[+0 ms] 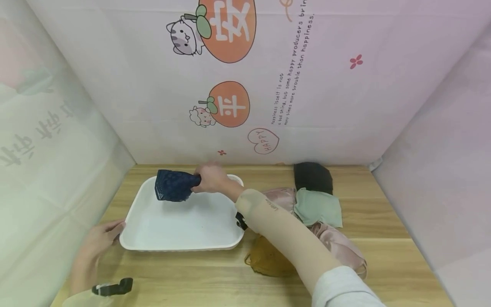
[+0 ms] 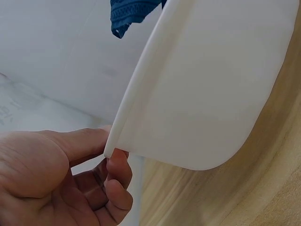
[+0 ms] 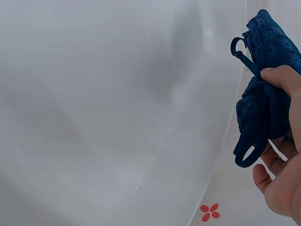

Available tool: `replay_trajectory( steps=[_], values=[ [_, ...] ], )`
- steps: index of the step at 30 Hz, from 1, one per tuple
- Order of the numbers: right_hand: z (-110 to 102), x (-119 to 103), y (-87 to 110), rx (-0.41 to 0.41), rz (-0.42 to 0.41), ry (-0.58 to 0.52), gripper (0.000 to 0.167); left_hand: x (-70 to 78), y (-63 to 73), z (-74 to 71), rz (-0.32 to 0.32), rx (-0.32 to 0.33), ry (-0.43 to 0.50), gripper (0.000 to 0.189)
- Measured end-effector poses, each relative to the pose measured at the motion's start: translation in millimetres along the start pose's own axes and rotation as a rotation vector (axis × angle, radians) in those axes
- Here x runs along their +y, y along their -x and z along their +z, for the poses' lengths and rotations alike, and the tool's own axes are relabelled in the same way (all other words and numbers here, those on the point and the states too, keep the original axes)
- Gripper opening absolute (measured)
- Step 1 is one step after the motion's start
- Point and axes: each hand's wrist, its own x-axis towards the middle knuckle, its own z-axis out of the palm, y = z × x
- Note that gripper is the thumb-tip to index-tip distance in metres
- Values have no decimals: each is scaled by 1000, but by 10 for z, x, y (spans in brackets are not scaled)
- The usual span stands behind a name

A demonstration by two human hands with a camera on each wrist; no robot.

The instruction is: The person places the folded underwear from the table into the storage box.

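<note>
1. Two hands were at work, the left hand [image 1: 101, 238] parked at the left end with thumb over and a finger under the rim, pinching it with barely a gap; the other fingers curled loosely below.
2. The white tray [image 1: 180, 234] sat right in that pinch, on the wooden bench [image 1: 184, 279]. IMO a light, level hold was best there, since hauling on the corner could've tipped it.
3. Next along was the dark blue lace garment [image 1: 174, 185], over the tray's far side. It stuck out leftward from the right hand, bunched at the gripped end and fanned out at the other. Couldn't tell if its lower edge touched the tray.
4. The right hand [image 1: 212, 178] had its thumb pressed on the lace and fingers curled in behind, a proper grip with not much room between. One strap loop [image 3: 250, 155] dangled by the fingers, so I'd have said tuck it in: it could've snagged on the rim or a finger.
5. Far right, a black cloth [image 1: 312, 177], a pale green cloth [image 1: 319, 209], pink satin pieces [image 1: 339, 245] and a mustard piece [image 1: 270, 258] lay near the right forearm, so keeping that sleeve high seemed smart.
</note>
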Motion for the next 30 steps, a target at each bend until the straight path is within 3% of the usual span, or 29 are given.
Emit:
replay_trajectory(
  steps=[18,30],
  values=[
    [197,-181,-150,-76,47,1,44,2,-6,10,-2,-6,18,51],
    [332,-297,-287,-76,71,16,40,8,-28,27,-1,19,51,48]
  ],
)
